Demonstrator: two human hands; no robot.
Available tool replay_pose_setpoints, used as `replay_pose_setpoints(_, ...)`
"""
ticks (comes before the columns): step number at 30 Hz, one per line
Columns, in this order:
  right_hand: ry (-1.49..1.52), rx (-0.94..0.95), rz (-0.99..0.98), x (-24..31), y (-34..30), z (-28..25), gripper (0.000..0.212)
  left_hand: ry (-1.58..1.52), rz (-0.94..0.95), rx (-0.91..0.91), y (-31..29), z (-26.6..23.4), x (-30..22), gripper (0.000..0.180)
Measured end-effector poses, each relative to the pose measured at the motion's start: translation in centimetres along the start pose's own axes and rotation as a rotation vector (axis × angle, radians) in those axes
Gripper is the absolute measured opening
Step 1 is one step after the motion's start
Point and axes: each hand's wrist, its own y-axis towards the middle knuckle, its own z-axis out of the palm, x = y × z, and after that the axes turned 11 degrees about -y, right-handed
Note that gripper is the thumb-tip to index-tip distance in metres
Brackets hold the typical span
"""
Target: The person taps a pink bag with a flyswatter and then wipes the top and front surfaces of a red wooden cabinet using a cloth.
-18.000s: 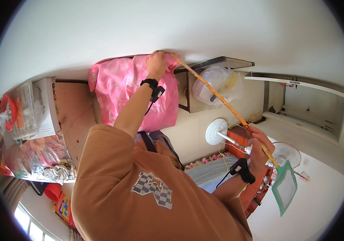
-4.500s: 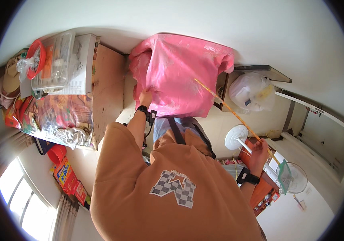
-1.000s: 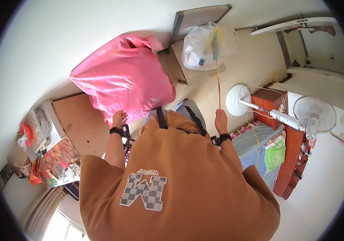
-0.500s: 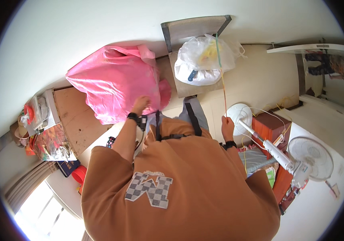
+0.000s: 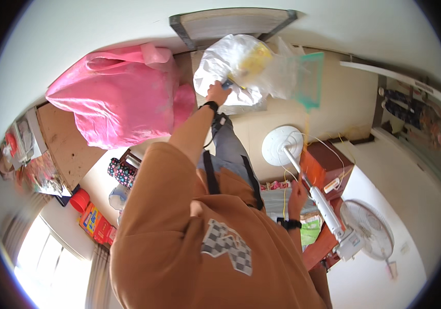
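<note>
The left hand (image 5: 219, 93) partly hides a blue object (image 5: 227, 83); the swatter (image 5: 310, 80) looks blurred.

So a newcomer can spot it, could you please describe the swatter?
Find the white fan at the picture's right. Near its pole, the right hand holds up the swatter. Teal-topped, flat and rectangular, it differs from the rounded white bag to its left.

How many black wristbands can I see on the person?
2. One wristband is on the wrist of the left hand, which is at the white bag; the other wristband is on the wrist of the right hand.
</note>
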Motion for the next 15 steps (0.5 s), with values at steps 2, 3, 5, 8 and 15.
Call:
replay_pose_setpoints(2,0.015,-0.011,0.025,1.5,0.8,-0.6,0.027,0.073,-0.020,-0.090,-0.4,1.1,-1.7,0.057)
replay_pose_setpoints(3,0.026,-0.050,0.071,1.4,0.2,-2.4,0.025,0.098,0.014,-0.086,-0.8,1.5,-2.9,0.054)
replay_pose_setpoints(5,-0.079,0.014,-0.056,0.5,1.4,-2.9,0.023,0.102,0.075,-0.136,-1.3,1.4,-2.3,0.046)
replay_pose_setpoints(8,-0.025,0.071,-0.096,2.6,2.8,-0.7,0.023,-0.092,0.161,0.018,-1.8,1.3,-1.0,0.039)
replay_pose_setpoints(15,-0.050,0.139,-0.219,4.7,3.2,0.1,0.023,-0.145,0.351,-0.054,-9.8,-2.3,-4.0,0.029)
